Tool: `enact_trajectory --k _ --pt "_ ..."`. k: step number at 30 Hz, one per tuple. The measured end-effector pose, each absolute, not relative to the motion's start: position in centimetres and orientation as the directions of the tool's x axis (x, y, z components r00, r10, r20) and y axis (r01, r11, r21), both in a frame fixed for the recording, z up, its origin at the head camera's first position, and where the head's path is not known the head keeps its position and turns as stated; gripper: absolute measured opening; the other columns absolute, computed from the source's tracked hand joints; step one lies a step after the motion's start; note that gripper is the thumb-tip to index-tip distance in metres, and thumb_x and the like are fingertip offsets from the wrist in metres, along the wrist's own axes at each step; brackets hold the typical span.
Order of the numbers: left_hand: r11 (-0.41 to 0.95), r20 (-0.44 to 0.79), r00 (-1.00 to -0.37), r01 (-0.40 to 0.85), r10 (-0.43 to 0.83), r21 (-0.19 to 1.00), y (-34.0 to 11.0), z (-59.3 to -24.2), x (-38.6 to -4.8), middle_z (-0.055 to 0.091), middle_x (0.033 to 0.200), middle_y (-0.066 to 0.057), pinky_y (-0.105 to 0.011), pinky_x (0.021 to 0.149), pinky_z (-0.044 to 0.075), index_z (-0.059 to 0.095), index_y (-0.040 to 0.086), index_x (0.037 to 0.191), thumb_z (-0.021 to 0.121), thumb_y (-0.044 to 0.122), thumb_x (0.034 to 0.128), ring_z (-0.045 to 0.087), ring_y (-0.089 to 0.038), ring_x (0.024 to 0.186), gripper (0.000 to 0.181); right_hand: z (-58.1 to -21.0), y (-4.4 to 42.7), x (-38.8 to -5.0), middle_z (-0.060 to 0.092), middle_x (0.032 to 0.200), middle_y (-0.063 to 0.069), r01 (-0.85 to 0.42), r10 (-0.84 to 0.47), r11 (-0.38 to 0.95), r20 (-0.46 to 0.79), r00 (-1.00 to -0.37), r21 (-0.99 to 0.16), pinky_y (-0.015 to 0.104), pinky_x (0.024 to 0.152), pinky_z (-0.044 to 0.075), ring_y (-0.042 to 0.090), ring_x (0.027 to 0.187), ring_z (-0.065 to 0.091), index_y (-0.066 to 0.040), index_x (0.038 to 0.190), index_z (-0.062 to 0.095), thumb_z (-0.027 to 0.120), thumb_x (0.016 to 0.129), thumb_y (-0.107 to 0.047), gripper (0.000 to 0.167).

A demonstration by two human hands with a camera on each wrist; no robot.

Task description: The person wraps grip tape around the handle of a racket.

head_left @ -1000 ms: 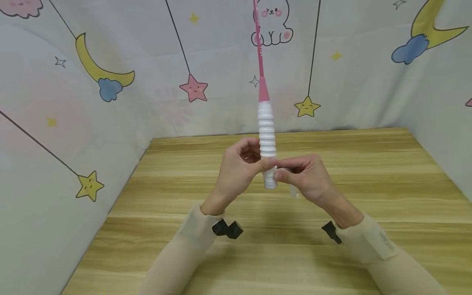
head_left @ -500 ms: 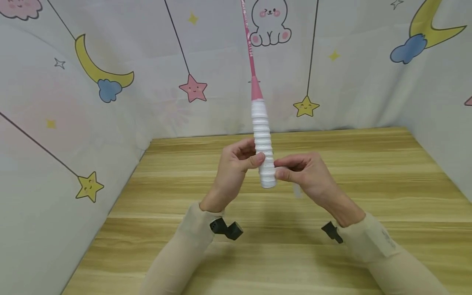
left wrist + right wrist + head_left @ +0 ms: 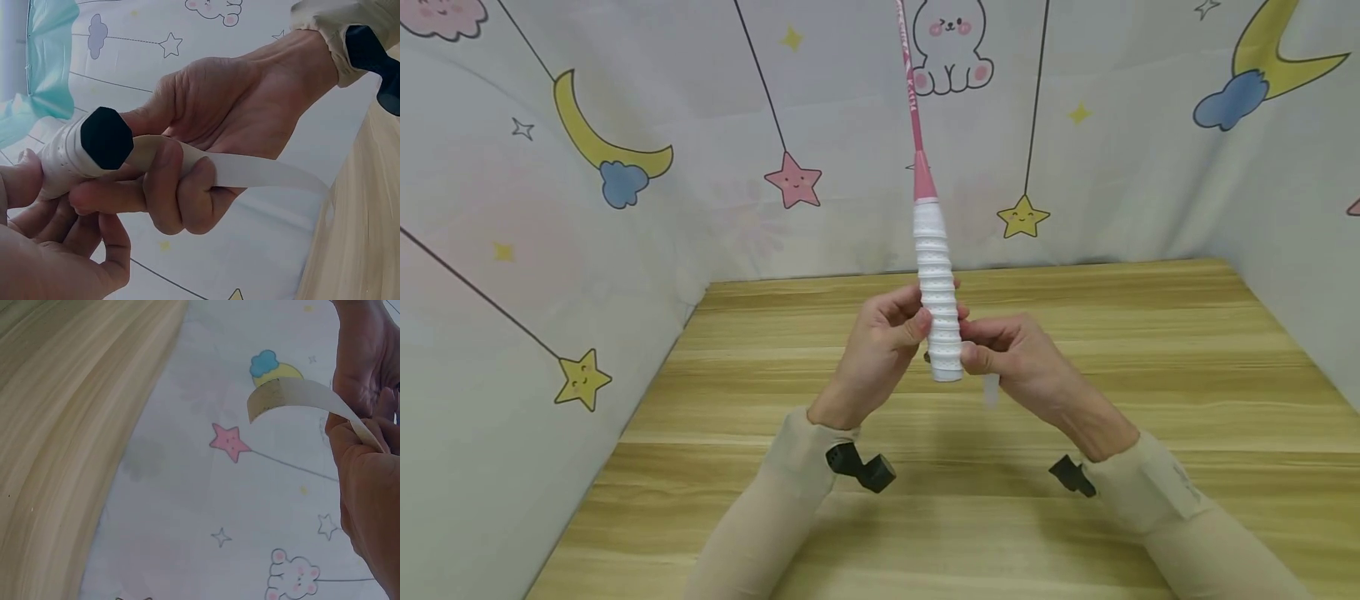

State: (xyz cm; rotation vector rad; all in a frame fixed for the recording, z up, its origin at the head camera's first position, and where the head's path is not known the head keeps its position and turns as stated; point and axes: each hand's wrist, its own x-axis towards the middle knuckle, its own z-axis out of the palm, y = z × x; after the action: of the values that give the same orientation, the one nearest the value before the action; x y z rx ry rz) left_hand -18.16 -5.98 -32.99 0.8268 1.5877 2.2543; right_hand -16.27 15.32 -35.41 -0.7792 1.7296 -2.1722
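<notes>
A racket with a pink shaft [image 3: 914,117] and a white ridged handle [image 3: 936,267] stands nearly upright, tilted slightly left; its head is out of view. My left hand [image 3: 880,346] holds the handle's lower part, thumb along its left side and fingers behind. At the lower right of the handle, my right hand [image 3: 1037,371] pinches a strip of white grip tape [image 3: 262,171]. In the left wrist view the strip runs from the handle beside the black butt end [image 3: 107,139] through my right fingers. Its loose end [image 3: 269,399] curves away in the right wrist view.
A wooden table [image 3: 962,517] lies below both hands. Behind it hangs a pale curtain [image 3: 850,225] printed with stars, moons and a bear. A black wrist camera [image 3: 861,468] sits on the left sleeve, another [image 3: 1072,477] on the right.
The racket's top has swung left, then slightly back right. My left thumb has slid from across the handle to its left side. My right hand stays close to the handle's lower end.
</notes>
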Motion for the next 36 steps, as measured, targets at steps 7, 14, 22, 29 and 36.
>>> enact_trajectory --k 7,14,22,29,36 --pt "-0.393 0.296 -0.773 0.066 0.561 0.917 -6.0 -33.3 -18.5 0.081 0.111 0.011 -0.025 0.108 0.054 0.037 -0.019 0.158 0.078 0.053 0.0866 0.073 -0.005 0.112 0.11 -35.4 15.1 -16.2 0.083 0.118 -0.009 -0.175 -0.491 -0.285 0.3 -0.818 -0.942 0.023 0.094 0.061 0.005 0.107 0.074 -0.028 0.119 0.084 0.075 0.104 -0.012 0.024" --pt "-0.308 0.251 -0.812 0.093 0.527 0.947 -6.0 -32.8 -18.2 0.074 0.121 0.006 -0.028 0.11 0.051 0.048 -0.012 0.156 0.064 0.016 0.1108 0.067 -0.009 0.118 0.055 -35.2 14.8 -15.7 0.085 0.109 -0.01 -0.276 -0.376 -0.181 0.325 -0.867 -0.944 0.022 0.084 0.062 0.005 0.096 0.077 -0.033 0.111 0.085 0.08 0.1 -0.012 0.024" --pt "-0.043 0.233 -0.932 0.23 0.277 0.972 -5.3 -32.3 -17.7 0.069 0.122 -0.011 -0.024 0.093 0.055 0.056 0.0 0.138 0.08 -0.001 0.0953 0.064 -0.013 0.104 0.049 -35.4 14.2 -15.5 0.084 0.108 -0.015 -0.317 -0.273 -0.049 0.318 -0.908 -0.947 0.023 0.084 0.064 0.005 0.098 0.08 -0.002 0.125 0.08 0.08 0.098 -0.005 0.027" --pt "-0.129 0.225 -0.943 0.198 0.247 0.972 -5.3 -32.4 -17.7 0.071 0.113 -0.001 -0.022 0.09 0.056 0.06 -0.004 0.133 0.076 -0.005 0.0968 0.066 -0.01 0.101 0.04 -35.3 14.2 -15.5 0.083 0.103 -0.019 -0.308 -0.249 0.023 0.293 -0.923 -0.951 0.023 0.081 0.064 0.004 0.094 0.079 0.018 0.126 0.072 0.083 0.097 -0.007 0.04" --pt "-0.25 0.216 -0.929 0.142 0.301 0.958 -5.7 -32.1 -17.7 0.071 0.104 0.008 -0.021 0.088 0.058 0.058 -0.01 0.135 0.065 -0.009 0.1025 0.067 -0.01 0.099 0.033 -35.2 14.4 -15.7 0.084 0.102 -0.015 -0.262 -0.231 -0.009 0.257 -0.938 -0.965 0.022 0.084 0.063 0.004 0.095 0.078 -0.003 0.116 0.084 0.082 0.097 -0.005 0.019"
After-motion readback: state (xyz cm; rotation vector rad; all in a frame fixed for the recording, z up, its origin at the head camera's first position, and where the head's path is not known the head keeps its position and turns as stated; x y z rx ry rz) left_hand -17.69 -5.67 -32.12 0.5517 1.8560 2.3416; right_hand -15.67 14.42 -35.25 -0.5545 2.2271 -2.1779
